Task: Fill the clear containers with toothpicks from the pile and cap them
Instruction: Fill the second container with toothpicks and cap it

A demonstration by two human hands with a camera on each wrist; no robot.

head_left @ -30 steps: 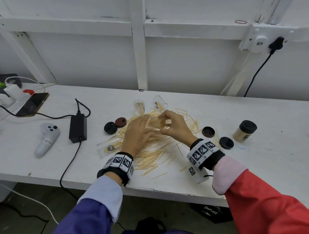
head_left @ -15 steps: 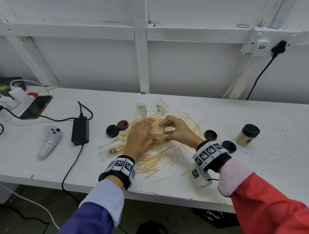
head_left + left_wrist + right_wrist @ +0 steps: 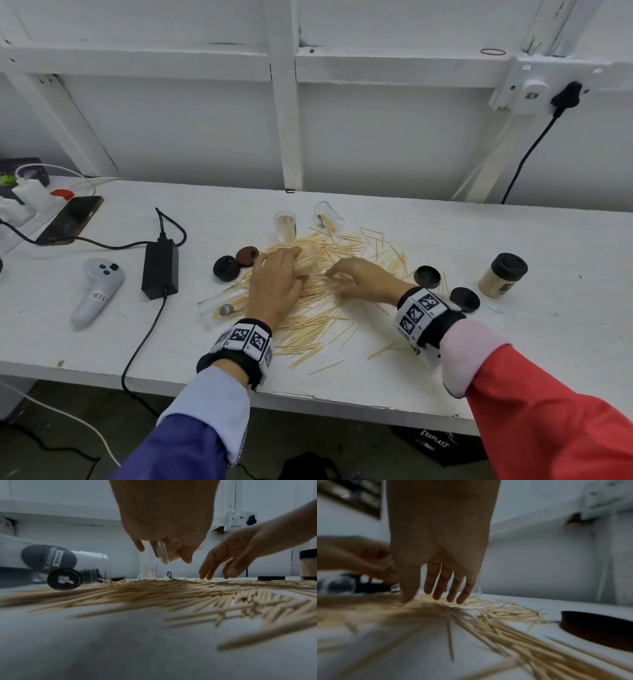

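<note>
The toothpicks [image 3: 318,301] lie in a big flat pile on the white tabletop [image 3: 513,342], right under both hands. The left hand [image 3: 274,284] has its fingers curled round a clear container [image 3: 169,551] that looks packed with sticks and is tipped on its side just above the pile. The right hand [image 3: 363,281] is spread wide, with its fingertips [image 3: 448,596] touching the pile and holding nothing.

I think the job now is to pick up more sticks for that container. It would help to pinch a small bunch that all point the same way, so they slide in and do not jam. The left hand should keep the mouth turned toward the right hand.

Past the hands stand one upright clear container [image 3: 285,224] and one lying down [image 3: 329,217]. Another clear one [image 3: 222,305] lies by the left hand. A filled, capped container [image 3: 503,279] stands to the right of the right hand, with two black caps [image 3: 427,275] close by. Two more caps [image 3: 226,268] sit left of the left hand. Farther left are a black power brick [image 3: 160,270], a white controller [image 3: 96,291] and a phone [image 3: 70,219]. A white wall with a plug socket [image 3: 534,89] is behind.
</note>
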